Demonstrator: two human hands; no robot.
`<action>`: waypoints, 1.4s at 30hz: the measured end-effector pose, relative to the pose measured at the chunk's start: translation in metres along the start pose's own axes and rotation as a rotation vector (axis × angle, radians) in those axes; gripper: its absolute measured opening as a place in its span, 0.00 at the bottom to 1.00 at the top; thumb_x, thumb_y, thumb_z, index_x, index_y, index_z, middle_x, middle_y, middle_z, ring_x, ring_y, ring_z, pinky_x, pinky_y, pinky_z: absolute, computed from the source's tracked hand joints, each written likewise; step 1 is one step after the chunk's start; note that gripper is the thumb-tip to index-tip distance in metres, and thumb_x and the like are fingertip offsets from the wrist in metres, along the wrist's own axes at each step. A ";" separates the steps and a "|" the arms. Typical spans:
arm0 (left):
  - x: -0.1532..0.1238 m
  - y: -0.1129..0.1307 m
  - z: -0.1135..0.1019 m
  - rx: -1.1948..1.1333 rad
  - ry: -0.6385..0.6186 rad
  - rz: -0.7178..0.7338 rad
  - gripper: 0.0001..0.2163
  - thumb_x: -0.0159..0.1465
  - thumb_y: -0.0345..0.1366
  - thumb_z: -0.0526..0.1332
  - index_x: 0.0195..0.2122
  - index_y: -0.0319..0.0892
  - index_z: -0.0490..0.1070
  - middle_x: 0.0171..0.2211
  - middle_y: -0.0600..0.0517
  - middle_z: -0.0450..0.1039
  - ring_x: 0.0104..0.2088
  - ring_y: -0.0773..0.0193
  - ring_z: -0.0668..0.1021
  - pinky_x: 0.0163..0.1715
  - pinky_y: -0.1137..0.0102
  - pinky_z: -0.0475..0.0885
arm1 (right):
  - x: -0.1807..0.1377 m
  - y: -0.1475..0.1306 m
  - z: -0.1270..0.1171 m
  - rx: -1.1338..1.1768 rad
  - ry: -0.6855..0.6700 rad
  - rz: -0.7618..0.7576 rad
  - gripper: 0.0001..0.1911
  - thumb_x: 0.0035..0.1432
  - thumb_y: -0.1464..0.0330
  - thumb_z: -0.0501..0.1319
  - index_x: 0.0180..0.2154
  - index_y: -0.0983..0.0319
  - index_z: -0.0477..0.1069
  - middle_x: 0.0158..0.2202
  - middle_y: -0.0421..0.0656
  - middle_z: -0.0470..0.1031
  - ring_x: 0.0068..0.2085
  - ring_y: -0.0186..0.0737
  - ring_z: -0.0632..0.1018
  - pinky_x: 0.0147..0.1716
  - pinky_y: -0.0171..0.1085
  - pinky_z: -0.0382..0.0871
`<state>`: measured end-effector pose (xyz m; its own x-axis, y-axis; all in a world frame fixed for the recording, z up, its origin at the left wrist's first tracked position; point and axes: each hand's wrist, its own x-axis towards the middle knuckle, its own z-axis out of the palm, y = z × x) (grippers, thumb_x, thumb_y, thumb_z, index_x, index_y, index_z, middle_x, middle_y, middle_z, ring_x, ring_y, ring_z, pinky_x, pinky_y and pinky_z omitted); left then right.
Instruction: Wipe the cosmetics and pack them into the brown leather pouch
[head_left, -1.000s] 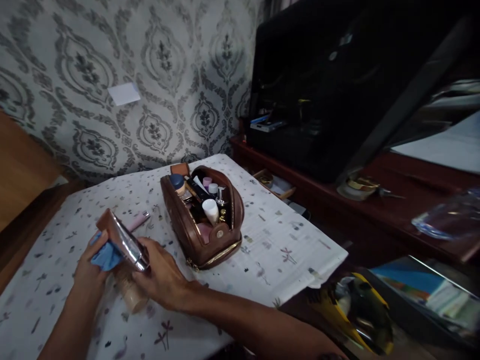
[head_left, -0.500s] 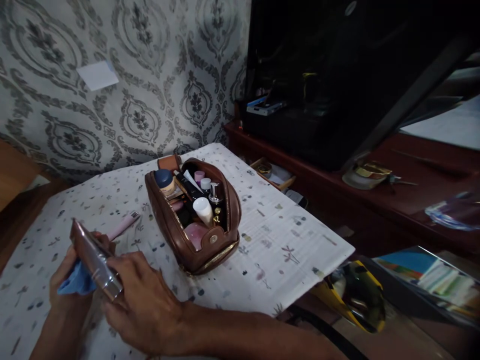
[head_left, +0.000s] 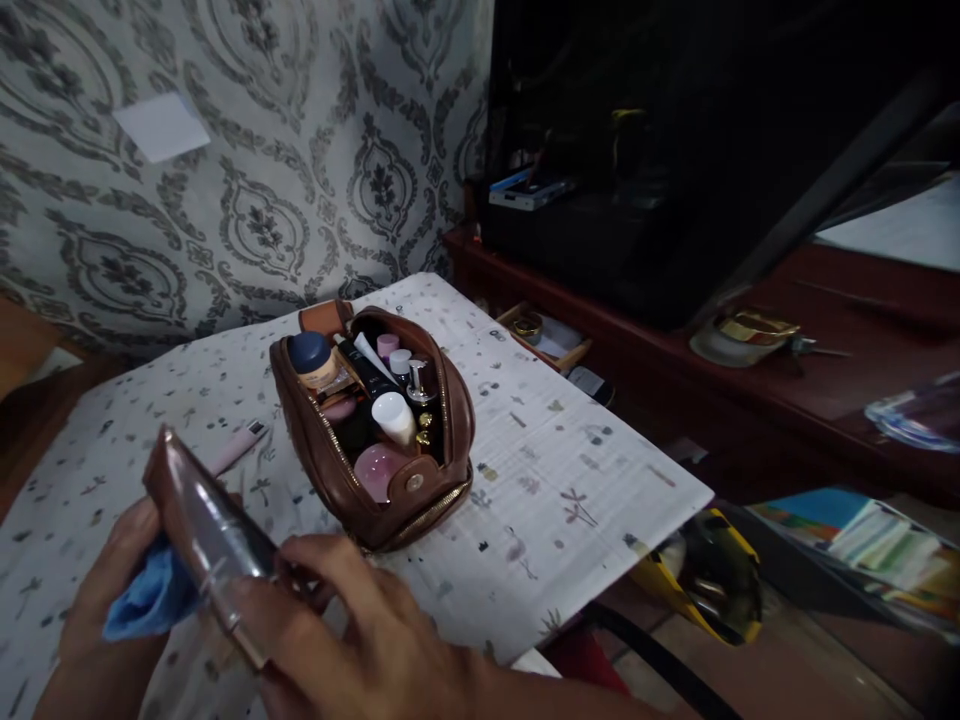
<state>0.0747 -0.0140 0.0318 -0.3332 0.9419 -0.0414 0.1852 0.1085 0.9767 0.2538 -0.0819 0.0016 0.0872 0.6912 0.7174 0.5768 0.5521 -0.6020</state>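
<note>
At lower left of the frame, the left hand (head_left: 112,575) curls in a grip, the left forearm (head_left: 101,680) slanting to the bottom edge. Bottom centre-left, the right hand (head_left: 367,635) grips with bent fingers (head_left: 334,565), the right forearm (head_left: 555,697) stretching rightward.

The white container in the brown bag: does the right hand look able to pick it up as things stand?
Likely not: the right hand is occupied with the shiny tube. Otherwise the way looks free, since the brown bag stands open and nothing covers the white container.
</note>
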 end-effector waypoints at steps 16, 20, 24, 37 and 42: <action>0.010 0.052 0.055 0.459 -0.406 0.523 0.23 0.67 0.55 0.55 0.23 0.42 0.67 0.19 0.56 0.63 0.22 0.66 0.68 0.23 0.73 0.66 | 0.025 0.041 -0.065 0.132 -0.055 0.082 0.15 0.63 0.68 0.61 0.51 0.59 0.67 0.35 0.41 0.78 0.31 0.36 0.78 0.31 0.36 0.77; 0.007 0.053 0.055 0.559 -0.444 0.617 0.22 0.69 0.52 0.53 0.27 0.41 0.71 0.23 0.54 0.69 0.25 0.65 0.72 0.26 0.73 0.68 | 0.024 0.044 -0.065 0.150 -0.033 0.103 0.14 0.63 0.68 0.62 0.50 0.61 0.67 0.33 0.40 0.77 0.29 0.34 0.76 0.29 0.34 0.76; 0.003 0.047 0.054 0.597 -0.433 0.686 0.19 0.69 0.50 0.54 0.37 0.42 0.78 0.34 0.50 0.79 0.35 0.59 0.80 0.34 0.72 0.73 | 0.024 0.044 -0.066 0.160 -0.034 0.167 0.13 0.63 0.68 0.61 0.49 0.63 0.68 0.30 0.39 0.76 0.25 0.32 0.75 0.26 0.33 0.74; 0.000 0.026 0.046 0.569 -0.368 0.683 0.19 0.69 0.49 0.54 0.48 0.44 0.78 0.48 0.46 0.80 0.47 0.55 0.81 0.48 0.68 0.75 | 0.038 0.050 -0.063 0.073 -0.105 0.260 0.14 0.64 0.62 0.59 0.46 0.63 0.72 0.30 0.42 0.79 0.25 0.35 0.77 0.25 0.34 0.72; 0.000 0.026 0.045 0.584 -0.360 0.711 0.19 0.70 0.48 0.53 0.48 0.44 0.78 0.47 0.47 0.80 0.45 0.56 0.82 0.46 0.70 0.75 | 0.043 0.052 -0.062 -0.005 -0.158 0.227 0.14 0.64 0.62 0.59 0.47 0.64 0.72 0.31 0.44 0.80 0.25 0.35 0.78 0.25 0.34 0.71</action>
<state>0.1209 0.0033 0.0478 0.3156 0.8783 0.3591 0.6927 -0.4719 0.5454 0.3379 -0.0531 0.0230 0.0870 0.8616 0.5001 0.5608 0.3726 -0.7394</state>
